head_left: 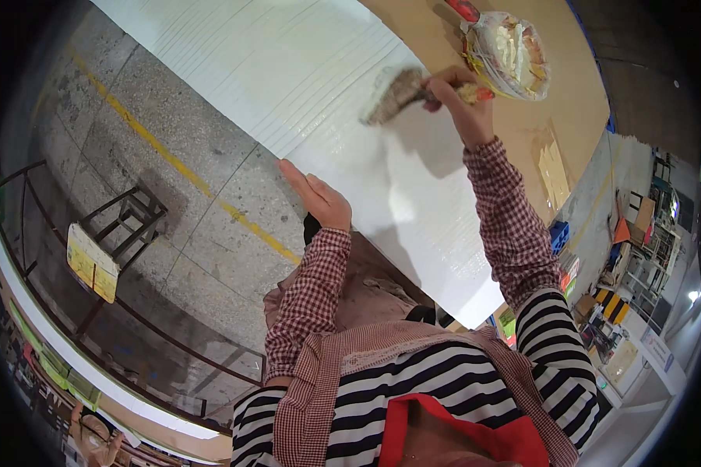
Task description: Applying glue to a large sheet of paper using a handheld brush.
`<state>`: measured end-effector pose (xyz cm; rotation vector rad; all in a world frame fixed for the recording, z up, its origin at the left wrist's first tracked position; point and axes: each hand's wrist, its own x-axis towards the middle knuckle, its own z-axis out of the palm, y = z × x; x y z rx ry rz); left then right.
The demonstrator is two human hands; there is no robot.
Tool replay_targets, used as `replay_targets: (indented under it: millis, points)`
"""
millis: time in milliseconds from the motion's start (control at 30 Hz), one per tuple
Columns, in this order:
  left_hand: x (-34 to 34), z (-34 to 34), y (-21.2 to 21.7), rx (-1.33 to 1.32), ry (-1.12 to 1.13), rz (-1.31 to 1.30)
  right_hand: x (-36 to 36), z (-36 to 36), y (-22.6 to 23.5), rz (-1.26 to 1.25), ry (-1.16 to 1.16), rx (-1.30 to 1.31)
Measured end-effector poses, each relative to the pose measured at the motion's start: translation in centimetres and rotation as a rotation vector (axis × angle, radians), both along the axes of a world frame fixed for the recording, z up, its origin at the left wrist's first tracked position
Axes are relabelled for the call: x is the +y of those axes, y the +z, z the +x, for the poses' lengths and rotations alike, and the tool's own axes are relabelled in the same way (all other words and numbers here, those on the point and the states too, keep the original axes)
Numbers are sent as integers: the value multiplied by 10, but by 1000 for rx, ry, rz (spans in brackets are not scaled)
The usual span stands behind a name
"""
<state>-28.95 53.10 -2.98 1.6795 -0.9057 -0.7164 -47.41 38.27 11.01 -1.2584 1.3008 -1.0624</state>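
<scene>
Far left: metal stool frame [128,222] on the grey floor [171,117], w/ a yellow board [92,262] leaning at its near side. A yellow floor line [171,159] runs diagonally past it twd the desk.

Centre: big white sheet [288,70] lies flat on the brown desk [568,62], covering most of it; fine parallel ridges across the sheet, wet-looking sheen nr the middle.

Left hand [319,198] is open, fingers straight & together, palm down on the near-left edge of the sheet, touching it. Checked red/white sleeve behind it.

Right of that: wide brush [393,95], bristles blurred, pressed on the sheet's far part. Right hand [456,89] is closed round the brush handle, gripping it; handle end looks orange-red, partly hidden by the fingers. Shadow of hand & arm falls on the sheet just near of it.

Further right, far side: round bowl [510,54] wrapped in clear plastic, pale stuff inside, sits on bare desk just beside the right hand; can't tell if touching. Nearer, a patch of tan tape [553,171] on the desk.

Far right: shelves & boxes [639,249], too small to make out.
</scene>
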Motion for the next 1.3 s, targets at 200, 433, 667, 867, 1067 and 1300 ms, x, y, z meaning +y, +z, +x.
replay_targets:
  millis: [200, 433, 667, 867, 1067, 1300]
  points:
    - [3, 2, -2, -14, -5, 26, 18, -10, 16, 69, 18, 52]
    - [1, -1, -6, -23, -14, 4, 15, -12, -5, 62, -24, 39]
    - [4, 1, -2, -41, 18, 3, 74, -45, 24, 194, -40, 119]
    - [3, -3, -3, -11, 9, -36, 46, -27, 12, -10, -18, -13]
    - [4, -1, -2, -36, 15, -25, 115, -86, 11, 182, -51, 137]
    - [2, -4, -3, -67, 7, -50, 78, -57, 9, 47, -68, -11]
